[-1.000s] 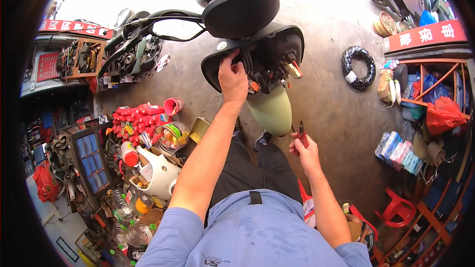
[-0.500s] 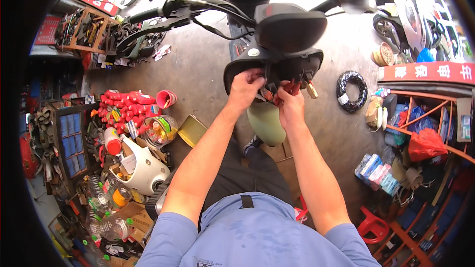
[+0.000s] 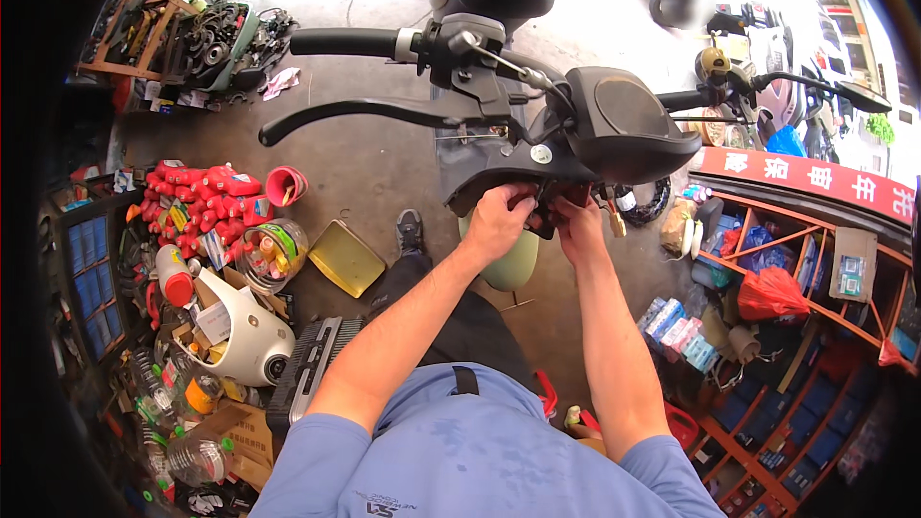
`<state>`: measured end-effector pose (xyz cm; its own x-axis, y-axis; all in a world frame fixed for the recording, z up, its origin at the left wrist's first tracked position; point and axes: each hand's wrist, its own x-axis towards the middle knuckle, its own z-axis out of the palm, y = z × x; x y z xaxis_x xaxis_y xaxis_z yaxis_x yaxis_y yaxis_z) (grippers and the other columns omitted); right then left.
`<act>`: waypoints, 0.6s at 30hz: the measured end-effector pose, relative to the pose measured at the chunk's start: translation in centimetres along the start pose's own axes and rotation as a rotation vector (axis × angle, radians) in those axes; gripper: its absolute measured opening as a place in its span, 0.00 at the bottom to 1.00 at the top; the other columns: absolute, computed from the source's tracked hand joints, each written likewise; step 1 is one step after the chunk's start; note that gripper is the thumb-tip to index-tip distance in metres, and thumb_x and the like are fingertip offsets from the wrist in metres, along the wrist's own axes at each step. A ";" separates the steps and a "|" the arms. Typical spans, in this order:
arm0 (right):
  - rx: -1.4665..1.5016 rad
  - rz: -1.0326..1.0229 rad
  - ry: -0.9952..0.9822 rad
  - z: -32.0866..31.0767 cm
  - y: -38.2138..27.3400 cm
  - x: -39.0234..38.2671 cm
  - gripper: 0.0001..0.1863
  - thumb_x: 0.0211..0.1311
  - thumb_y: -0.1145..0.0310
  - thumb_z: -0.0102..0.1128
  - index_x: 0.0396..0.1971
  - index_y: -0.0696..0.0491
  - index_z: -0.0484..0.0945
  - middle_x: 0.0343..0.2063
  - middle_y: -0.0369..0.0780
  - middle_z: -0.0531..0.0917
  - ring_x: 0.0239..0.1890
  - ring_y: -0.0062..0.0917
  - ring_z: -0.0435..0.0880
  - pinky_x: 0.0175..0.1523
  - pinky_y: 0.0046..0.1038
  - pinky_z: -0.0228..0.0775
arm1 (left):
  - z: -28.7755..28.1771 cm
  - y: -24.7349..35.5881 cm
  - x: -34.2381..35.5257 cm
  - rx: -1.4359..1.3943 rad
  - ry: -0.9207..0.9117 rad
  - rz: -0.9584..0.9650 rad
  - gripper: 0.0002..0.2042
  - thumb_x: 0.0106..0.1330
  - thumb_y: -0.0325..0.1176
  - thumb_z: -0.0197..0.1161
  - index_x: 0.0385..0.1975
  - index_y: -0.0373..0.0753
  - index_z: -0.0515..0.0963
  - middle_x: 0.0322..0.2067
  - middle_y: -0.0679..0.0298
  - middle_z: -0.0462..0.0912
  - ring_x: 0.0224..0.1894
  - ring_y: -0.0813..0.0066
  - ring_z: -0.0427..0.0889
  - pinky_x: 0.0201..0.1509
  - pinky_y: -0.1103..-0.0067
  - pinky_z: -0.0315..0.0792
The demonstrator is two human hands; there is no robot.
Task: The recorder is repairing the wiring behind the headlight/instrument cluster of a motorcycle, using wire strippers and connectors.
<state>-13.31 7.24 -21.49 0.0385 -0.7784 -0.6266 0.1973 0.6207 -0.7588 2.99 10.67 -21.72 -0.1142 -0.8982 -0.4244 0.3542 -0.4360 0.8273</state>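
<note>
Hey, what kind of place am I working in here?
Most likely a scooter repair shop. Both hands, left hand and right hand, work under a scooter's handlebar panel. A white scooter body panel and red bottles lie on the concrete floor.

Light blue short-sleeved shirt (image 3: 480,460), bare forearms, dark trousers (image 3: 460,326) — grey shoe (image 3: 410,228)

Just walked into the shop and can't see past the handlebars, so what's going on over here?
A person in a blue shirt is working on a scooter's front end. Both hands are up under the black headlight housing: the left hand grips its lower edge, and the right hand is pressed in beside it, near some red parts and a dangling key. The handlebar and brake lever stick out to the left. Red bottles and a yellow tray lie on the floor.
</note>
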 end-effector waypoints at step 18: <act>0.072 0.021 0.055 -4.9 -0.8 -2.9 0.08 0.61 0.74 0.57 0.38 0.47 0.70 0.28 0.32 0.75 0.30 0.20 0.74 0.35 0.27 0.67 | 2.9 -2.9 0.1 -0.031 0.275 0.244 0.09 0.64 0.27 0.55 0.41 0.31 0.74 0.30 0.63 0.80 0.31 0.80 0.79 0.38 0.81 0.74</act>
<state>-18.39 9.45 -19.89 -0.0101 -0.7580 -0.6522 0.2670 0.6265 -0.7323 -0.72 11.71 -23.12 0.2292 -0.9253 -0.3022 0.3688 -0.2048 0.9067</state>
